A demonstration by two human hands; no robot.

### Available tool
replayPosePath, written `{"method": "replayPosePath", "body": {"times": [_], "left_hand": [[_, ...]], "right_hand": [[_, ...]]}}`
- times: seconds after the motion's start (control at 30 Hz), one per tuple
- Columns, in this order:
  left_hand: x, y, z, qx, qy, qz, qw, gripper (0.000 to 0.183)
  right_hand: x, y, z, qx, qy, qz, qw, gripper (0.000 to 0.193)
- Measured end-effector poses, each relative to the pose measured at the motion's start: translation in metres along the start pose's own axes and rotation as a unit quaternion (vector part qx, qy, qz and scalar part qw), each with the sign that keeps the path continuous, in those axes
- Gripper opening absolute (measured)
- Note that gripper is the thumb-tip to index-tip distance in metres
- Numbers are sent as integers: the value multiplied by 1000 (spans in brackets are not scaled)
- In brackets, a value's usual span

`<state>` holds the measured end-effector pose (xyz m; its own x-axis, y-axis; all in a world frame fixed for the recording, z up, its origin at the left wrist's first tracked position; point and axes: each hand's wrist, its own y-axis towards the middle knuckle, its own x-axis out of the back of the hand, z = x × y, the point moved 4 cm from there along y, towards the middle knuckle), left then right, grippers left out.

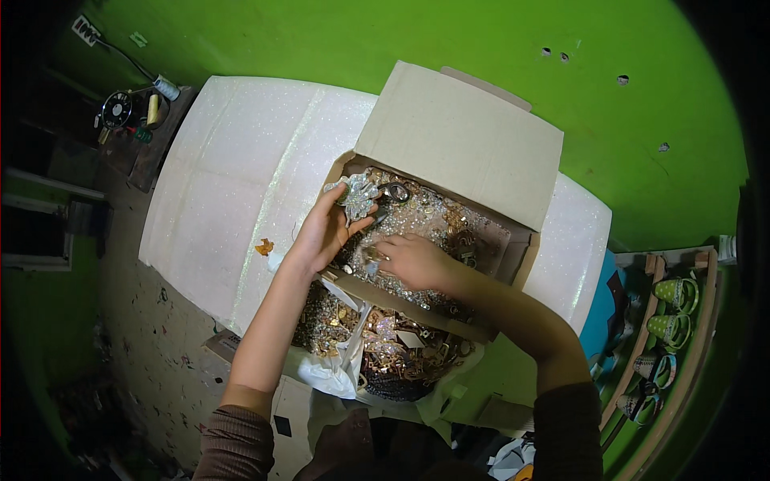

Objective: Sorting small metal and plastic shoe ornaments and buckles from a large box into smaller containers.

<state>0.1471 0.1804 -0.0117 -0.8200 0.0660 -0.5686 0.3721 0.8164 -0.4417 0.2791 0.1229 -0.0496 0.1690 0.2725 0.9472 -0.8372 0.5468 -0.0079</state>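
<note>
Silvery flower-shaped ornament (359,195) is at ten o'clock over cardboard box (461,144), pinched in left hand (321,231); probably light, stiff, brittle: hold petal edges. Right hand (413,260), at five o'clock from it, curls among glittery trinkets (429,210); grip unclear.

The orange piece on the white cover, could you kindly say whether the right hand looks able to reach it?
Probably not directly: the left hand appears to stand between the right hand and the orange piece.
</note>
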Motion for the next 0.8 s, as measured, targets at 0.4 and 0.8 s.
{"method": "replayPosePath", "body": {"times": [0.4, 0.8], "left_hand": [[3, -10, 1, -5, 33, -9, 999, 36], [19, -48, 5, 10, -88, -17, 996, 47]], "right_hand": [[8, 39, -33, -119, -21, -72, 990, 32], [0, -22, -17, -62, 68, -5, 996, 21]]}}
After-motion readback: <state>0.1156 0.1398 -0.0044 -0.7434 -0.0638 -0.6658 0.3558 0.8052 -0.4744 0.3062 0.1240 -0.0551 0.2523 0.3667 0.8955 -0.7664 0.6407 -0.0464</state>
